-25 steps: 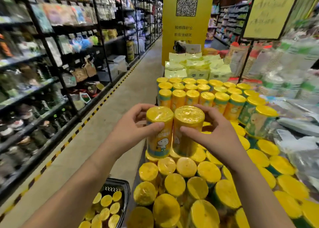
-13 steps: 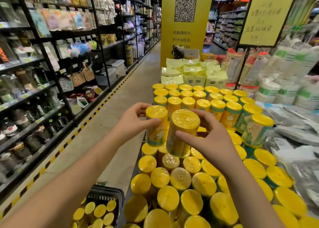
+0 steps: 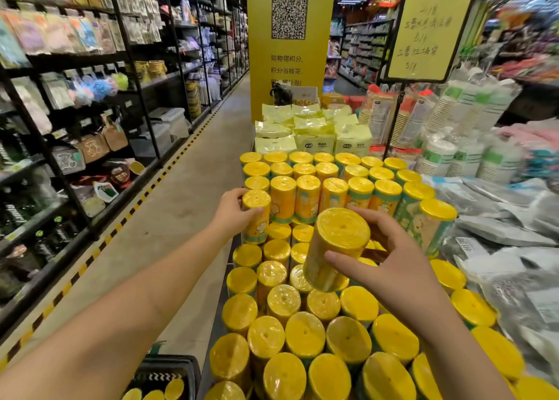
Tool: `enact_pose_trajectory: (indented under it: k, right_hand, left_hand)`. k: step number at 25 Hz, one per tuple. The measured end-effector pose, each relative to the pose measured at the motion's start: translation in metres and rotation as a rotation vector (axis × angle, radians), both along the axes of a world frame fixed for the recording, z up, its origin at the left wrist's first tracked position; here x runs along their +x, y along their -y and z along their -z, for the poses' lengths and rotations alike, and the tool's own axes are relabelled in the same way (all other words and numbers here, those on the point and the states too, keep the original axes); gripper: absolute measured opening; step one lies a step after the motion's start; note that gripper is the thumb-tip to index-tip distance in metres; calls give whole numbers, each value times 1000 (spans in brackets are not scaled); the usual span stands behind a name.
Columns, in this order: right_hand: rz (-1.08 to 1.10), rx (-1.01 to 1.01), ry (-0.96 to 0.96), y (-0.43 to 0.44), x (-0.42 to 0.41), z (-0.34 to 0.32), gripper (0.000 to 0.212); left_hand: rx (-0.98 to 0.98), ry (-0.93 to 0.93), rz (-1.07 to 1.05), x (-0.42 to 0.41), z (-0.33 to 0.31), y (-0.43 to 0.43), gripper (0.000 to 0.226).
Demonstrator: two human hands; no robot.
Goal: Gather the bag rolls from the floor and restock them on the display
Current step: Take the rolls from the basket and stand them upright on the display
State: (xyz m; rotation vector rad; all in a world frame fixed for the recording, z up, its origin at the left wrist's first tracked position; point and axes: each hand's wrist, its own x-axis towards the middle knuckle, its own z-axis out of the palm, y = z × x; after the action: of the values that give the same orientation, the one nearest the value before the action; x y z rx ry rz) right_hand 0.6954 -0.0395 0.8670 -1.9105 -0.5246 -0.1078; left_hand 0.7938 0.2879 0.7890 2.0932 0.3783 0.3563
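Rolls [image 3: 305, 336] crowd the display [image 3: 222, 296], left grip [image 3: 233, 215] curled round one at the upper tier's edge, right grip [image 3: 390, 266] round another tilted above, so restocking looks unfinished (more wait in the basket [image 3: 169, 372]).

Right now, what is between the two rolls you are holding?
In the head view, between the upright roll in the left hand and the tilted roll in the right hand, only yellow tops of lower display rolls show.
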Motion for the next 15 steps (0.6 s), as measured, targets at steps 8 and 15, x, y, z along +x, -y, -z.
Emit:
enact_pose_trajectory:
  k: [8,15]
  right_hand:
    - [-37,-4,-34,-25,19,13,70]
    - [2,5,-22,-76,86,21,76]
  left_hand:
    - [136,-85,22,2,2,-4,78]
    - [141,177,-38,-53,-20,35,52]
